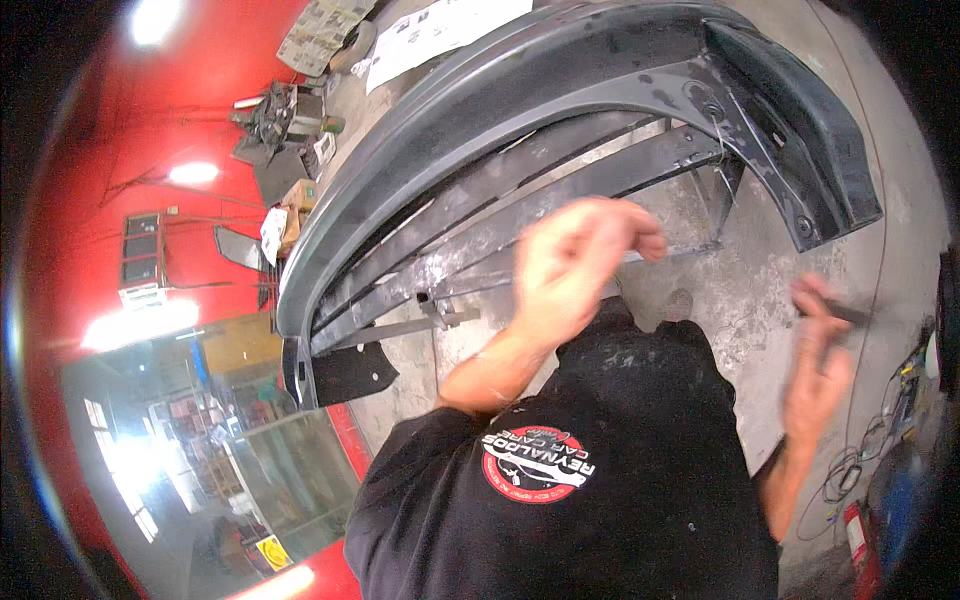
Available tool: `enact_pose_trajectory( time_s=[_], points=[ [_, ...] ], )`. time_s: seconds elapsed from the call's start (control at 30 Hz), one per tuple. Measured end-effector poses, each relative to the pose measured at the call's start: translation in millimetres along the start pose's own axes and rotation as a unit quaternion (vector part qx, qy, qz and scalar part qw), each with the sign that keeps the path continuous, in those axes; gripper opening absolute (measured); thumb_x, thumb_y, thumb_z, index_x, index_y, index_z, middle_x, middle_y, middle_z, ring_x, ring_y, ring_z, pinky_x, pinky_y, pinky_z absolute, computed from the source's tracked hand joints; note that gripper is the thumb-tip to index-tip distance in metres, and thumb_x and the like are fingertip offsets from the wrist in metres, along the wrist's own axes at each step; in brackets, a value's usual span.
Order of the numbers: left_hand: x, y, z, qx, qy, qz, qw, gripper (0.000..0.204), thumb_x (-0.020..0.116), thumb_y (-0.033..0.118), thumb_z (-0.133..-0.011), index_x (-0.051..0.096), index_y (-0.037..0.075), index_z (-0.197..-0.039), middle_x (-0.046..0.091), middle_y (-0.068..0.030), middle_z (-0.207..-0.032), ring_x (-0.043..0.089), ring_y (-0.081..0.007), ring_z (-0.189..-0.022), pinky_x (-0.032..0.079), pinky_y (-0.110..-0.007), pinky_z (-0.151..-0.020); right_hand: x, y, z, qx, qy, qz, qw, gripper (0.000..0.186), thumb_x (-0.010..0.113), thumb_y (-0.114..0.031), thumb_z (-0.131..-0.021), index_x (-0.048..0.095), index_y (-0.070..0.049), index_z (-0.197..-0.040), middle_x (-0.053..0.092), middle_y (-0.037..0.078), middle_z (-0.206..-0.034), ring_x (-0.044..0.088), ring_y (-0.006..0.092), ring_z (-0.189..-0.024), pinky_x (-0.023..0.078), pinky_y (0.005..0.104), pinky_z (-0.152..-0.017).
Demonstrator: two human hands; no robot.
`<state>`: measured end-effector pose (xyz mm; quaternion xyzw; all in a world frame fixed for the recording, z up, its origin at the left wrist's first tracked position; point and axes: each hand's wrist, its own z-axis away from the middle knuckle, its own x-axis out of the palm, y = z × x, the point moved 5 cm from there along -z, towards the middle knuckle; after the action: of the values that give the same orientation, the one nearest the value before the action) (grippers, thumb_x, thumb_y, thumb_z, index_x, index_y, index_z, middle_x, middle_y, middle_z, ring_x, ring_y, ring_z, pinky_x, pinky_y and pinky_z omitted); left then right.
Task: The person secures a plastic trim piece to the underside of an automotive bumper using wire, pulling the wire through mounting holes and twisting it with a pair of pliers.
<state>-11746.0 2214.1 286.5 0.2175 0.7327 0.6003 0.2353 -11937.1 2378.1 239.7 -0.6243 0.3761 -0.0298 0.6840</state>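
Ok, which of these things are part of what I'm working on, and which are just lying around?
In hand:
- dark car bumper on its metal stand
- left hand, raised in front of the bumper
- right hand, holding a thin dark tool

Lying about:
- papers on the floor
- pile of parts by the red wall
- cables
- red fire extinguisher

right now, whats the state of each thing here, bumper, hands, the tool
car bumper: dark grey, lying on the concrete floor, off any car
left hand: raised over the bumper, blurred, grip unclear
right hand: holding a thin dark tool, blurred
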Motion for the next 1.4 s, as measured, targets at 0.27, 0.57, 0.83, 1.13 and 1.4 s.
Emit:
enact_pose_trajectory(
  time_s=[0.27, 0.57, 0.83, 1.13, 1.4],
  points=[
    [100.2, -248.1, -35.0, -0.38, 0.033, 0.406, 0.83, 0.037, 0.059, 0.03, -0.086, 0.053, 0.008, -0.115, 0.057, -0.004, -0.111, 0.051, -0.0184, -0.105, 0.04, -0.038, -0.089, 129.5, 127.3, -5.7, 0.09, -0.059, 0.048, 0.993, 0.035, 0.044, -0.017, -0.09, 0.051, 0.011, -0.111, 0.044, 0.025, -0.123, 0.044, 0.0387, -0.113, 0.033, 0.04, -0.097],
    [118.8, -263.4, -53.9, -0.304, 0.022, 0.562, 0.769, 0.029, 0.057, 0.034, -0.085, 0.056, 0.013, -0.104, 0.058, -0.0038, -0.109, 0.052, -0.0214, -0.104, 0.041, -0.044, -0.089, 143.3, 142.5, -37.5, 0.069, 0.053, 0.1, 0.991, 0.039, 0.038, -0.025, -0.093, 0.05, 0.007, -0.113, 0.044, 0.028, -0.12, 0.043, 0.0412, -0.111, 0.034, 0.0433, -0.095],
    [126.6, -244.7, -58.9, -0.299, 0.0, 0.607, 0.736, 0.023, 0.055, 0.03, -0.087, 0.056, 0.011, -0.101, 0.058, -0.0042, -0.102, 0.053, -0.0204, -0.1, 0.042, -0.044, -0.09, 139.6, 150.0, -37.4, 0.084, 0.035, 0.105, 0.99, 0.034, 0.046, -0.019, -0.089, 0.055, 0.011, -0.103, 0.046, 0.026, -0.118, 0.045, 0.0395, -0.109, 0.036, 0.0441, -0.092],
    [120.9, -249.9, -74.6, -0.242, 0.045, 0.411, 0.878, 0.011, 0.058, 0.015, -0.086, 0.057, 0.005, -0.091, 0.061, -0.0057, -0.087, 0.059, -0.0168, -0.084, 0.048, -0.033, -0.079, 144.5, 149.8, -27.0, 0.07, 0.01, 0.121, 0.99, 0.034, 0.046, -0.019, -0.089, 0.055, 0.011, -0.104, 0.046, 0.026, -0.119, 0.044, 0.0402, -0.11, 0.036, 0.0437, -0.093],
    [124.4, -229.8, -58.7, -0.257, 0.043, 0.525, 0.811, 0.02, 0.059, 0.014, -0.085, 0.054, 0.005, -0.102, 0.06, -0.0061, -0.1, 0.057, -0.0198, -0.094, 0.046, -0.038, -0.084, 138.5, 147.8, -27.5, 0.095, -0.019, 0.096, 0.991, 0.035, 0.044, -0.019, -0.09, 0.052, 0.01, -0.108, 0.046, 0.025, -0.119, 0.044, 0.0392, -0.111, 0.037, 0.043, -0.091]
  ],
)
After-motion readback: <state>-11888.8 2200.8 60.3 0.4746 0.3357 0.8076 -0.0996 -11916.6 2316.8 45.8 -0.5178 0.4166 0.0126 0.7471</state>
